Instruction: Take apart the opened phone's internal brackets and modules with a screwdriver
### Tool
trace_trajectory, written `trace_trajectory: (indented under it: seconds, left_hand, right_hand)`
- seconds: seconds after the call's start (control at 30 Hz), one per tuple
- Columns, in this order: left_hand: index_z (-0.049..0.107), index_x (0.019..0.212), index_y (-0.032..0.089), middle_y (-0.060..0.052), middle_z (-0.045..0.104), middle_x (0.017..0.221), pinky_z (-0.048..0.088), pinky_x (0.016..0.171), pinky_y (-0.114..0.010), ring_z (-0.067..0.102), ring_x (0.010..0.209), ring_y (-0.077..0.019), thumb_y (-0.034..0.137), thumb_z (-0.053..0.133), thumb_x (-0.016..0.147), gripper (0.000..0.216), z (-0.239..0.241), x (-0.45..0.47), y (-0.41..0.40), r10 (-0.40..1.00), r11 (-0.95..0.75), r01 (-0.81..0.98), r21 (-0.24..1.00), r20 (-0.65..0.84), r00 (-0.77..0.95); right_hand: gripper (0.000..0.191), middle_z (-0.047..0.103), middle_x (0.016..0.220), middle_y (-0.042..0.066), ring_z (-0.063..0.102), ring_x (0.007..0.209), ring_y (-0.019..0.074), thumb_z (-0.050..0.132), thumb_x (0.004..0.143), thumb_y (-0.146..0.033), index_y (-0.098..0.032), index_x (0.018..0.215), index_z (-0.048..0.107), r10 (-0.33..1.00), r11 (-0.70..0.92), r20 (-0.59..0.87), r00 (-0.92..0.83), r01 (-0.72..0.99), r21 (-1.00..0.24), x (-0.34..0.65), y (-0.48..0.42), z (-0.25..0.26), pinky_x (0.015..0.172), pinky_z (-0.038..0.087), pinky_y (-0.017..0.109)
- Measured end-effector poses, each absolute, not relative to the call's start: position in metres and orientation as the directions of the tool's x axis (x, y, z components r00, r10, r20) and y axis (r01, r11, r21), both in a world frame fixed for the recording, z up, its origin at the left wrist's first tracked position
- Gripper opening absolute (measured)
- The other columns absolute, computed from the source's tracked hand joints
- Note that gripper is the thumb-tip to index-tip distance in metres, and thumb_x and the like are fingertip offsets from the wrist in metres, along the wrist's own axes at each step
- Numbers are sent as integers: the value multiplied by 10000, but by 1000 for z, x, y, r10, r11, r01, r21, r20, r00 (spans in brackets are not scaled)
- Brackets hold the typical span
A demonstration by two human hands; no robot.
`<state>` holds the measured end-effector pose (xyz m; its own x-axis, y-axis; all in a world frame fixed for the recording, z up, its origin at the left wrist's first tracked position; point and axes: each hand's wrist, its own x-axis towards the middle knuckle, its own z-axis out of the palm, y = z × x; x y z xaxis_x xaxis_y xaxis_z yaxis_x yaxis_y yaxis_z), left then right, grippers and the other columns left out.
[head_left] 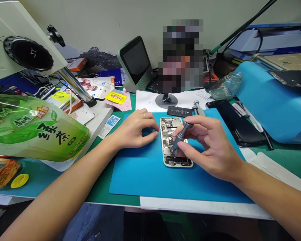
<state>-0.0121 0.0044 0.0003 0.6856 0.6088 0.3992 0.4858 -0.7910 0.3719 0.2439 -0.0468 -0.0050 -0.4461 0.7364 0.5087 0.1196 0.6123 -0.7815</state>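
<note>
On the blue mat (145, 179), I have the opened phone (166, 142) lying face up, its inner parts showing. At the phone's right side, my right hand (210, 147) grasps a grey screwdriver (180, 138) between thumb and fingers, slanting down over the phone's near half; I can't tell whether its tip touches. Just left of the phone, my left hand (136, 129) has fingers loosely bent and free. A black battery (180, 111) lies just beyond the phone's far end.
</note>
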Motion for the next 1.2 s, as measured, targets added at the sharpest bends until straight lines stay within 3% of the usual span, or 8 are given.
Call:
trace_trajectory:
  seconds: [0.63, 1.2]
  left_hand:
    - [718, 859, 199, -41, 687, 854, 426, 755, -356, 543, 810, -197, 254, 614, 942, 144, 1, -9, 1, 585, -808, 458, 369, 414, 698]
    - [726, 874, 181, -42, 703, 868, 418, 741, -336, 528, 803, -191, 212, 633, 920, 108, 1, -7, 0, 565, -821, 431, 374, 425, 707]
  right_hand:
    - [591, 677, 1092, 10, 742, 932, 215, 669, 929, -94, -422, 1386, 486, 735, 621, 515, -441, 134, -772, 243, -46, -6, 814, 700, 411]
    - [592, 663, 1103, 3, 725, 971, 184, 637, 959, -96, -440, 1413, 476, 719, 639, 533, -447, 121, -760, 242, -47, -4, 856, 677, 357]
